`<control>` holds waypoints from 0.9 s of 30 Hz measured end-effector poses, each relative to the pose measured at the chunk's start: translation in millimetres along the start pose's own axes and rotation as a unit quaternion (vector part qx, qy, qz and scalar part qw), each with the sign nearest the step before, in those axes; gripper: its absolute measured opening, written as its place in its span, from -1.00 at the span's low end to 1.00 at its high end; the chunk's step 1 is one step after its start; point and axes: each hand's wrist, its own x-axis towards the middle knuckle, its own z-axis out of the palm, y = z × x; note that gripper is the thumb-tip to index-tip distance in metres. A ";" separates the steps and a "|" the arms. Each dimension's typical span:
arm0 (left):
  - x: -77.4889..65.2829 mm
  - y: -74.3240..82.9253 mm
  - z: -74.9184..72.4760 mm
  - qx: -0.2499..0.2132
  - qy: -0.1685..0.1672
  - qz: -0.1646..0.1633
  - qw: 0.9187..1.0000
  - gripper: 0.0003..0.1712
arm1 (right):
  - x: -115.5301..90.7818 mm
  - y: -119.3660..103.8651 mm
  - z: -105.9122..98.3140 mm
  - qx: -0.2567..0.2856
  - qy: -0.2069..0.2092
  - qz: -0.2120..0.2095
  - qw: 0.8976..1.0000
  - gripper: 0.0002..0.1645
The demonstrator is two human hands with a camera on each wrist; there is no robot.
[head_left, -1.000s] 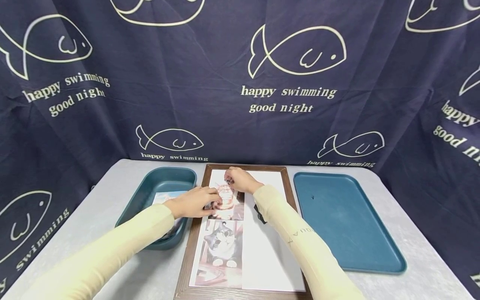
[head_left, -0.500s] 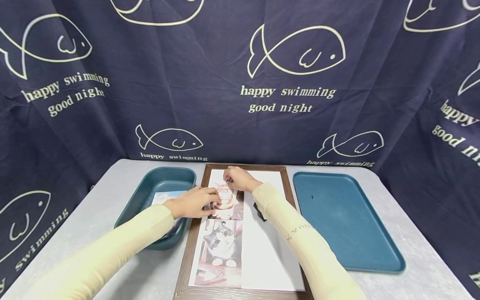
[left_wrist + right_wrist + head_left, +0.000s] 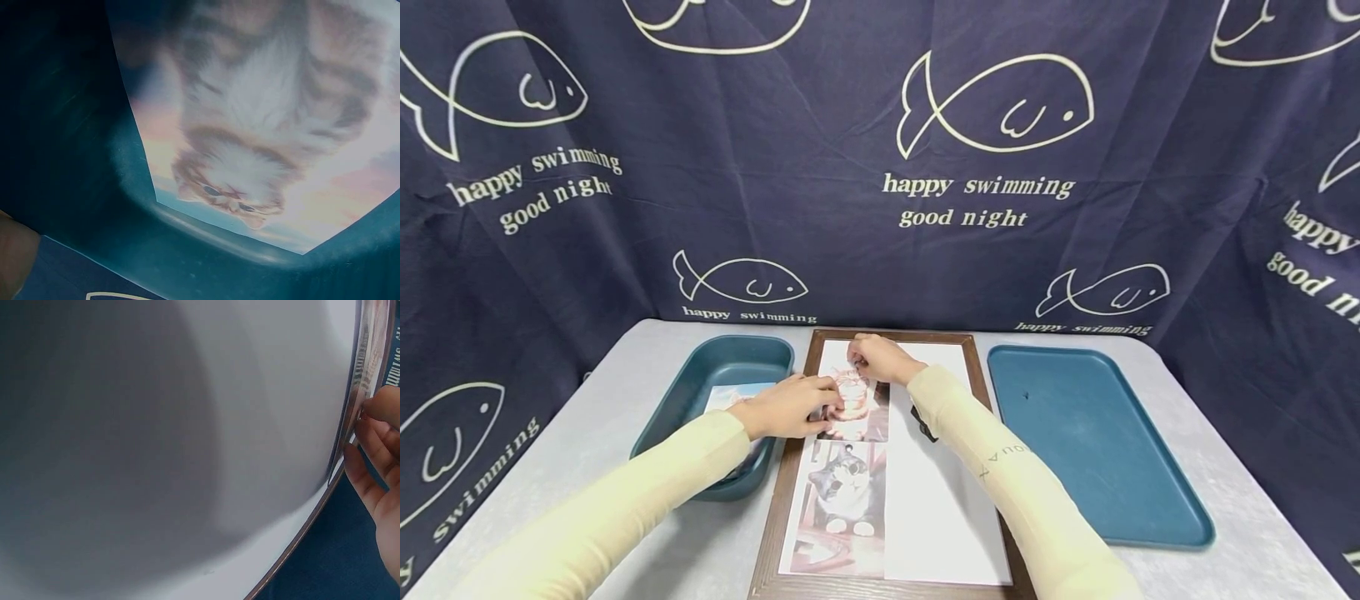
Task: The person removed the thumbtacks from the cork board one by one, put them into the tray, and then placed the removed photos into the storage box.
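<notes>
An orange cat photo (image 3: 854,400) lies on the upper left of a white board (image 3: 943,517) with a brown frame (image 3: 769,550). My left hand (image 3: 790,406) reaches in from the left, bent fingertips resting on this photo near its left edge. At the photo's top, my right hand (image 3: 883,360) has its fingers curled. In the right wrist view, the right hand (image 3: 381,444) pinches at the photo's edge (image 3: 362,369), beside the frame's rim. A grey-and-white cat photo (image 3: 847,492) lies directly below. The left fingertips are out of the left wrist view.
Left of the frame stands a deep teal bin (image 3: 715,350) with another cat photo (image 3: 250,112) inside. A shallow teal tray (image 3: 1090,442) lies to the right, with a small dark mark on it. A dark fish-print cloth (image 3: 850,208) hangs behind the table (image 3: 1232,533).
</notes>
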 end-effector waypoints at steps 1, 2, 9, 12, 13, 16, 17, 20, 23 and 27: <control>-0.1 0.2 -0.2 -0.001 -0.001 -0.001 1.000 -0.71 | -0.1 -0.1 -0.1 -0.002 -0.002 0.000 1.000 -0.80; -0.1 0.5 -0.3 -0.001 -0.002 -0.001 1.000 -0.71 | -0.3 -0.2 -0.3 -0.004 -0.002 -0.002 1.000 -0.80; -0.1 1.4 -1.1 -0.003 -0.002 -0.003 1.000 -0.71 | -0.8 -1.6 -2.2 -0.007 0.004 -0.016 1.000 -0.78; 0.2 1.2 -0.9 -0.007 -0.002 -0.004 1.000 -0.72 | -1.1 -2.2 -3.4 -0.007 -0.003 -0.012 1.000 -0.79; 0.2 1.0 -0.7 -0.008 -0.002 -0.005 1.000 -0.72 | -1.1 -2.3 -3.7 -0.005 -0.004 -0.012 1.000 -0.79; 0.2 0.5 0.0 -0.010 -0.003 -0.008 1.000 -0.72 | -1.4 -2.3 -4.3 -0.006 -0.005 -0.015 1.000 -0.80; 0.2 0.4 0.1 -0.011 -0.003 -0.008 1.000 -0.71 | -1.6 -2.1 -4.4 -0.008 -0.004 -0.017 1.000 -0.80; 0.2 0.6 0.1 -0.012 0.001 -0.004 1.000 -0.71 | -1.6 -1.3 -4.3 -0.008 -0.002 -0.021 1.000 -0.80; 0.2 1.0 -0.6 -0.012 0.004 -0.001 1.000 -0.71 | -1.3 -0.2 -4.3 -0.004 -0.005 -0.021 1.000 -0.78; 0.7 1.7 -1.4 -0.010 0.003 0.002 1.000 -0.71 | -0.1 1.3 -4.3 0.003 -0.008 -0.019 1.000 -0.76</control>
